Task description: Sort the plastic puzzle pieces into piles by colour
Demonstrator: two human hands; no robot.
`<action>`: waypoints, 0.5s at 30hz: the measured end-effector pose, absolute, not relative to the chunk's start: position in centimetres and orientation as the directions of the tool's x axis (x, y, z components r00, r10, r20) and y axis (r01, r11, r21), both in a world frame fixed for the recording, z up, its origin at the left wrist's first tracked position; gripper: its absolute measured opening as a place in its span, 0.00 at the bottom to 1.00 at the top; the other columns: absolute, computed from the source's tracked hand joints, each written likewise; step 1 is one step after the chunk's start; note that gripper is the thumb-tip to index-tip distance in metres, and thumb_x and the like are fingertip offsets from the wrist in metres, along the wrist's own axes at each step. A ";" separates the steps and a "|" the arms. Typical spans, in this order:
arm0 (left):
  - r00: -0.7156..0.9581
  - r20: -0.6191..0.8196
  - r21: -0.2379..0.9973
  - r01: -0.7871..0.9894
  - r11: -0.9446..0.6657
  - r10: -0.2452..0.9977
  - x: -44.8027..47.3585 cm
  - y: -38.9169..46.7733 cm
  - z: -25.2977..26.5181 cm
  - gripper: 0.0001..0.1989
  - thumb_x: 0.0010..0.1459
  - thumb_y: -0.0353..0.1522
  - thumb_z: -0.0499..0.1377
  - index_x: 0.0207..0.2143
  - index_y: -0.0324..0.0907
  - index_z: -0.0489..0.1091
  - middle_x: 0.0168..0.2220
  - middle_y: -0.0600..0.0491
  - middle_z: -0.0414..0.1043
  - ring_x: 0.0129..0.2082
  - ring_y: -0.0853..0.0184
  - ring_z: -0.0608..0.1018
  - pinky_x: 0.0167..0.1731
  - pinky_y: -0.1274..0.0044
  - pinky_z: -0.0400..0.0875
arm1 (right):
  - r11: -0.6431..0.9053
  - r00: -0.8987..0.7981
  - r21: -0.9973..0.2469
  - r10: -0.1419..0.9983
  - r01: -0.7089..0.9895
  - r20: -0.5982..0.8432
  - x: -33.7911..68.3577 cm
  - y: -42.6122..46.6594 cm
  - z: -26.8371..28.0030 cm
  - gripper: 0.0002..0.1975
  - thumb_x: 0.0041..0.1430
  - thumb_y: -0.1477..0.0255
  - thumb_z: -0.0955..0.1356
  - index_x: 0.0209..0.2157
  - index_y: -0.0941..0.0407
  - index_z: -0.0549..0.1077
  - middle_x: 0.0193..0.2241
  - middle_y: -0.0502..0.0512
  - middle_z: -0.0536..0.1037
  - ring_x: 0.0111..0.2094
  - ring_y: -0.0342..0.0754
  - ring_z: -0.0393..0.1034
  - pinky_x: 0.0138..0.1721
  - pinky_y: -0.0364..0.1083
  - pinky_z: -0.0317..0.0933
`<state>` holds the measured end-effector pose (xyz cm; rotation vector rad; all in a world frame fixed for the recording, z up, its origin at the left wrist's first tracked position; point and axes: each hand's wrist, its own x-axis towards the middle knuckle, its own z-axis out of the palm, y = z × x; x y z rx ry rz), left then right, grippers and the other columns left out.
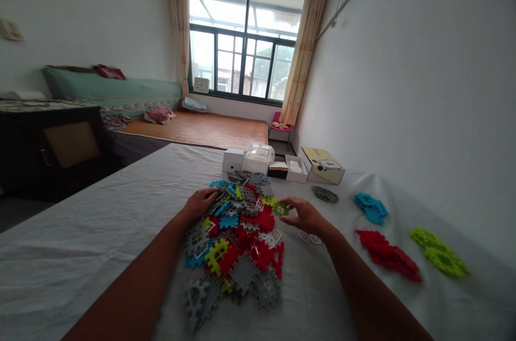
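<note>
A heap of interlocking plastic building tiles with toothed edges, in red point(266, 252), grey point(244, 273), blue point(229, 221) and yellow-green, lies on the white cloth between my hands. My left hand point(201, 203) rests against the heap's upper left side, fingers stretched over grey and blue tiles; its fingertips are partly lost among them. At the heap's right edge, my right hand point(301, 214) has thumb and forefinger around a yellow-green window tile point(280, 208). Small white window frames point(309, 236) lie under and beside my right wrist.
To the right are separate piles of blue tiles point(371, 208), red tiles point(387, 256) and yellow-green tiles point(439, 253), plus a grey stack point(325, 194). Behind the heap stand a clear plastic container point(258, 157), a white box point(233, 160) and a yellow carton point(323, 165).
</note>
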<state>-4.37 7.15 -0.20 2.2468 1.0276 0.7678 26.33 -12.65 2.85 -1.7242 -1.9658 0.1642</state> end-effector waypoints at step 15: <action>0.533 0.275 0.647 0.513 -0.564 0.800 -4.3 7.6 0.0 0.25 0.50 0.48 0.50 0.39 0.44 0.76 0.41 0.53 0.78 0.43 0.58 0.76 0.43 0.74 0.67 | -0.734 0.636 -0.099 0.502 0.672 0.586 51.8 -34.3 -0.2 0.22 0.45 0.54 0.66 0.35 0.55 0.74 0.34 0.65 0.76 0.35 0.60 0.71 0.35 0.55 0.64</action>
